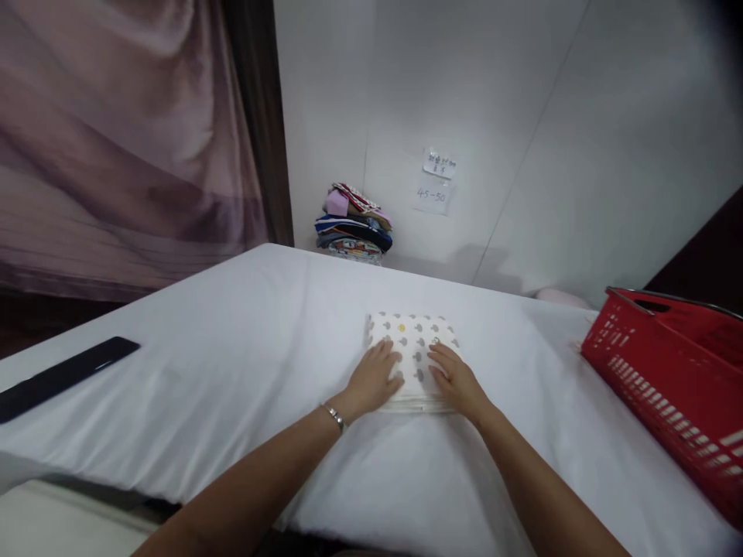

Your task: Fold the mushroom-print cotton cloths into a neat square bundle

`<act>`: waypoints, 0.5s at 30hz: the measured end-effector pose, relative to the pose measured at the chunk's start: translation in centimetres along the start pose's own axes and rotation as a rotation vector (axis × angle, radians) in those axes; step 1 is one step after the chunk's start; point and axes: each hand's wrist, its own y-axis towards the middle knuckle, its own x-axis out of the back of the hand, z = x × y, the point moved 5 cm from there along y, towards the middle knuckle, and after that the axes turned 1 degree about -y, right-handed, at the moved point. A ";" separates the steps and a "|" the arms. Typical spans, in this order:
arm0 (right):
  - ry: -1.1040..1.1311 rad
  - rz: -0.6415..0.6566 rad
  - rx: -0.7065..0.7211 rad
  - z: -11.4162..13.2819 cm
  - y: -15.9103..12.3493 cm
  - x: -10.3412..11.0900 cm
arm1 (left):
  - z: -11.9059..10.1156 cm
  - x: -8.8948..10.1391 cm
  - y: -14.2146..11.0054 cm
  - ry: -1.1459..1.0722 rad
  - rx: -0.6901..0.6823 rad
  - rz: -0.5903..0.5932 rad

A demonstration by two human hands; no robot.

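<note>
A folded white cloth (pixel 411 356) printed with small grey shapes lies flat in a neat square on the white-covered table. Its layered folded edge faces me. On its left side rests my left hand (pixel 374 377), palm down with the fingers stretched out; a silver bracelet is on that wrist. My right hand (pixel 458 381) lies on the cloth's right side, fingers also extended over the top. A small yellow spot shows near the cloth's far edge. Neither hand grips anything.
A red plastic basket (pixel 650 379) stands at the table's right. To the left lies a long dark flat object (pixel 70 377). Behind the table's far edge is a stack of folded fabrics (pixel 354 224) against the wall. A pinkish curtain (pixel 116 139) hangs at left.
</note>
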 end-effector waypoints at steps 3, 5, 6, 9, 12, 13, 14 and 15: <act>-0.145 0.153 -0.068 -2.0 0.7 -2.4 | 0.9 -2.0 -0.7 0.017 0.074 0.077; -0.202 0.218 -0.094 -3.0 0.4 -3.4 | 1.0 -2.4 -1.3 0.017 0.087 0.087; -0.211 0.237 -0.100 -3.4 0.2 -3.6 | 1.0 -2.4 -1.5 0.016 0.090 0.084; -0.191 0.317 -0.125 -3.6 0.3 -3.6 | 0.9 -2.3 -1.5 0.020 0.087 0.087; -0.138 0.384 -0.150 -2.5 2.3 -3.1 | 0.8 -2.5 -1.3 0.046 0.091 0.089; -0.122 0.375 -0.140 -1.7 3.5 -3.0 | 0.8 -2.5 -1.2 0.054 0.093 0.088; -0.108 0.350 -0.118 -0.8 4.9 -2.9 | 0.7 -2.6 -1.2 0.061 0.095 0.086; -0.098 0.319 -0.087 0.3 6.5 -2.9 | 0.7 -2.6 -1.2 0.067 0.098 0.084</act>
